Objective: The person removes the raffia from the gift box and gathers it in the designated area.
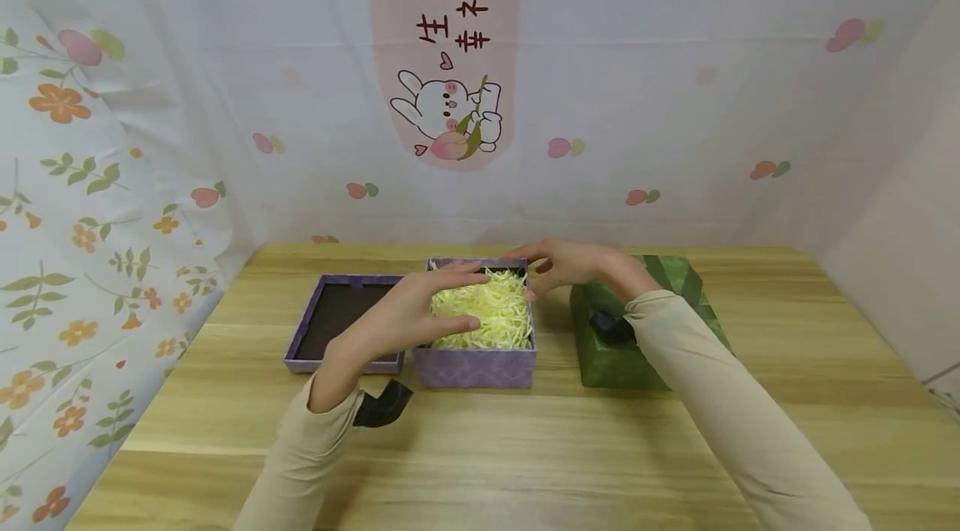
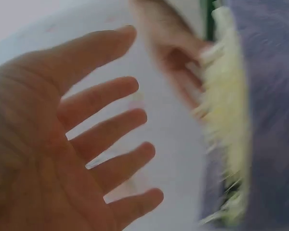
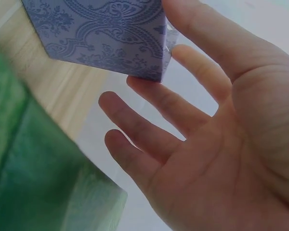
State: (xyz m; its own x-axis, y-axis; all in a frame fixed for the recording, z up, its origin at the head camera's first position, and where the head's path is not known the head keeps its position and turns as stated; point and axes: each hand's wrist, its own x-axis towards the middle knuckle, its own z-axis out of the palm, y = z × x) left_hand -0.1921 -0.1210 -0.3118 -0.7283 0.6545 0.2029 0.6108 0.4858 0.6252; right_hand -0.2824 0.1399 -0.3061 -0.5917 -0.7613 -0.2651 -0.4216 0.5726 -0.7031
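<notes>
White cloth [image 1: 615,97] with small printed hearts hangs behind the light wooden table [image 1: 480,456], and on the left side hangs white cloth with orange flowers [image 1: 78,331]. From where I stand, 3 objects are in a row near the back edge of the table. Most of the open room is in front of them, toward the person, and also at the right, up to the table's side edge.

In the middle stands a purple patterned rectangular box [image 1: 476,370], without cover, filled with pale yellow shredded strips [image 1: 495,313]. Just beside it, on its left, lies a shallow purple tray with black inside [image 1: 330,314]. On its right, across a narrow strip of wood, stands a green box with darker bands [image 1: 617,366], partly hidden by the right arm.

The left hand [image 1: 408,308] is above the left part of the purple box. Its fingers are straight and well separated, the thumb stands apart, and the palm holds nothing.

The right hand [image 1: 570,261] is at the back right corner of the same box. Its fingers are lightly bent and spread, with a gap between thumb and index finger. The right wrist view shows 1 fingertip touching the box corner; how firmly it presses, I cannot tell. The other 2 outer fingers stay free of the box.
</notes>
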